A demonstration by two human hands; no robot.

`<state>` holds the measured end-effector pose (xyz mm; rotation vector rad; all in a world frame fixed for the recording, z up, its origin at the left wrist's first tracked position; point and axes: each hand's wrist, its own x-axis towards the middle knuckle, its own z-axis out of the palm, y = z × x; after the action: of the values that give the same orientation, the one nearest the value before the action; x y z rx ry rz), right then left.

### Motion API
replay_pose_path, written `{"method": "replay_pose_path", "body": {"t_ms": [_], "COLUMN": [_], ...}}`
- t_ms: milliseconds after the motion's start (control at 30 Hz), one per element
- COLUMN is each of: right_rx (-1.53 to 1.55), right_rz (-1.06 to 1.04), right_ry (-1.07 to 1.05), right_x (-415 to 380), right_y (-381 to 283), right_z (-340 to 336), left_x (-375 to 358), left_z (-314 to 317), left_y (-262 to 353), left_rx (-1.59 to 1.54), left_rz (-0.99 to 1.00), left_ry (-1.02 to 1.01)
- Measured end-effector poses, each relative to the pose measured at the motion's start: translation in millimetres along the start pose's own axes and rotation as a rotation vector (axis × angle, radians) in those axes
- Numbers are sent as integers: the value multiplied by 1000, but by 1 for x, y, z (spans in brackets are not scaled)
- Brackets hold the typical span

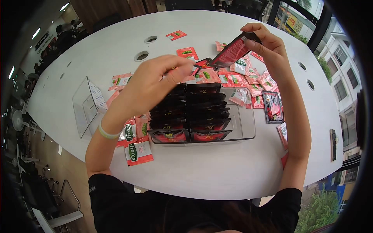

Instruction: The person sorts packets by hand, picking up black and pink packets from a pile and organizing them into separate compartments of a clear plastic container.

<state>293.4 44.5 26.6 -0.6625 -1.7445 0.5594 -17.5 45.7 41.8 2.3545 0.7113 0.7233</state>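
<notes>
My right hand (268, 46) is raised over the far right of the table, thumb and fingers closed on the end of a black-and-red sachet (232, 52) that slants down to the left. My left hand (163, 77) reaches above the clear plastic tray (243, 130), its fingers bent together. A black-edged red packet (203, 64) shows at its fingertips; what the fingers pinch I cannot tell. Two rows of upright black sachets (210, 124) fill most of the tray. A loose pink sachet (237, 96) shows at its right end.
Pink and red Cozy sachets (139, 152) lie scattered around the tray. Another clear container (87, 106) stands to the left. A dark sachet (273, 106) lies to the right, and a remote control (333, 145) rests near the right edge. Round holes (143, 56) pierce the white table (202, 171).
</notes>
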Motion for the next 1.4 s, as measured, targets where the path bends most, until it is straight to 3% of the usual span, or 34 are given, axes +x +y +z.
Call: {"method": "replay_pose_path", "body": {"t_ms": [67,167,267,467,600,733,900,1033,1267,1400], "right_rx": [-3,21,18,-21,23,-122,-56,76,-66,-165], "right_rz": [34,128,152,40,165,88,197,128,175,185], "right_ry": [-16,-20,-96,-129,-163,-170,-103,-62,27,-299], "right_x": [-1,-1,-2,-3,-4,-3,-4,-1,-1,1], "right_y": [-1,1,-1,1,-7,-10,-14,-28,-43,-60], "right_z": [-4,-5,-3,7,7,1,-5,1,-3,-11], "left_x": [-14,-25,-24,-22,-21,-22,-21,-23,-24,-24], "left_z": [10,42,56,55,54,54,54,54,56,56], "left_y": [22,24,27,22,23,20,20,24,23,22], "left_rx": [240,546,708,630,596,594,627,658,669,673], "left_rz": [120,332,318,320,302,285,267,213,195,202], "left_ry": [-134,-100,-89,-86,-110,-97,-94,-106,-93,-79]}}
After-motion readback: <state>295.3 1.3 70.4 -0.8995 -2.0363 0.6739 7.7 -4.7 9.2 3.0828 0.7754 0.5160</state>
